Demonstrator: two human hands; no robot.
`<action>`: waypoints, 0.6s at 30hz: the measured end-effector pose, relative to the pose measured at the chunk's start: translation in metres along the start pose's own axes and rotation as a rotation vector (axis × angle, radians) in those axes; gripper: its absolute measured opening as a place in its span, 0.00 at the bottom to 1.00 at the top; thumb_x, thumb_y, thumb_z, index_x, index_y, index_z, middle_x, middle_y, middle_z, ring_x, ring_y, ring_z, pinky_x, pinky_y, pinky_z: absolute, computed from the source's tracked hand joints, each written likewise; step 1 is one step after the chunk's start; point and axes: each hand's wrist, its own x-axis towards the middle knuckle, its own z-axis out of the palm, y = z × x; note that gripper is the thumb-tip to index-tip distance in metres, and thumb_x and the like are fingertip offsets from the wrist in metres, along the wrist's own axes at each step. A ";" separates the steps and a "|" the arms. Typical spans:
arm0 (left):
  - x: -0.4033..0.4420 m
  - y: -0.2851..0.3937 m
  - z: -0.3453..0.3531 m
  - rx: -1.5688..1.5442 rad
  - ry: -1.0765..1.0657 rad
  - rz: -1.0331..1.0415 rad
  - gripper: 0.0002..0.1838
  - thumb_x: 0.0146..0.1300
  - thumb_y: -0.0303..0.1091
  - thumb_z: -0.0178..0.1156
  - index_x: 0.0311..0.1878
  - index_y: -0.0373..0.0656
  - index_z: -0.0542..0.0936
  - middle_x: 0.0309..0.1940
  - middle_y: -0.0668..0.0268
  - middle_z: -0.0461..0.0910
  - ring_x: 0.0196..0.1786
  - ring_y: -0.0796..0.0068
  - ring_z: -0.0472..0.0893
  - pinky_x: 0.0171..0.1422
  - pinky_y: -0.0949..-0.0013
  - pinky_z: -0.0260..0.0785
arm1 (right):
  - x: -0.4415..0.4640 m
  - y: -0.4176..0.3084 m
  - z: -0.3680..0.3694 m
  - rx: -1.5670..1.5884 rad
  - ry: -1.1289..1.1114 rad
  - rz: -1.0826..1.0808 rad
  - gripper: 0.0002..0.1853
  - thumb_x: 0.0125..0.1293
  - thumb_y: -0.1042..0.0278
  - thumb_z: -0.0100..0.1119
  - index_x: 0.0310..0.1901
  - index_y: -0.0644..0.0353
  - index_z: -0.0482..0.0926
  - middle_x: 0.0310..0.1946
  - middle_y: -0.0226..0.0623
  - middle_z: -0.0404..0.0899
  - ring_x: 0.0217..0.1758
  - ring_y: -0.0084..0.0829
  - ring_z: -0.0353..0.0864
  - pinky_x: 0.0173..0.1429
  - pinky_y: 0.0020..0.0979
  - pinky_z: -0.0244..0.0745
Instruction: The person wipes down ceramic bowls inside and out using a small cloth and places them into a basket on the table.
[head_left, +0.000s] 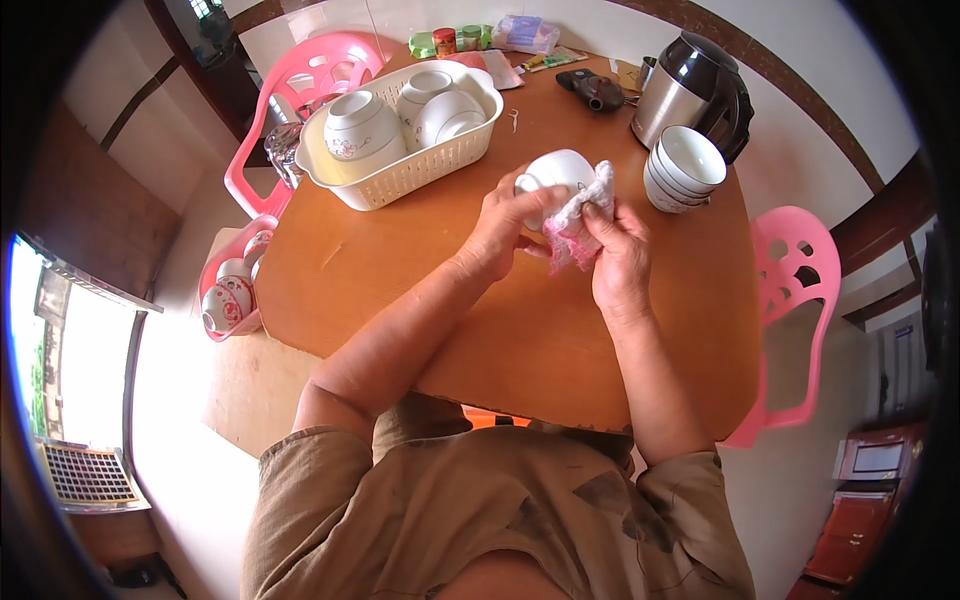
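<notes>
Holds a white bowl (pixel 562 170) in the left hand (pixel 497 228), wrapping its near left side with thumb and fingers, tilted above the wooden table (pixel 560 350) and to the near right of the white basket (pixel 430 168). Bunches a pink and white cloth (pixel 572 232) in the right hand (pixel 622 252) – pinched narrow between thumb and fingers, against the bowl's right side, farther right of the basket. Has several white bowls (pixel 362 130) inside the basket itself, set base-up or tipped. Has, well to the right of the basket, a nested upright stack of bowls (pixel 685 180), with a steel and black kettle (pixel 672 95) just behind. Shows, between basket and kettle, a dark object (pixel 597 92) – too unclear to name. Has small packets (pixel 525 33) and a red jar (pixel 444 41) beyond the basket's far side, a pink chair (pixel 268 85) to its left, and a pink basin (pixel 242 325) of more bowls (pixel 230 300) lower, to its near left.
</notes>
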 end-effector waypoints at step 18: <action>0.031 -0.021 -0.022 -0.794 -0.095 -0.110 0.22 0.72 0.55 0.53 0.53 0.47 0.80 0.46 0.64 0.84 0.47 0.64 0.83 0.52 0.55 0.77 | -0.009 -0.007 0.009 -0.584 -0.217 -0.118 0.06 0.71 0.70 0.60 0.42 0.64 0.80 0.34 0.26 0.82 0.36 0.18 0.77 0.42 0.25 0.74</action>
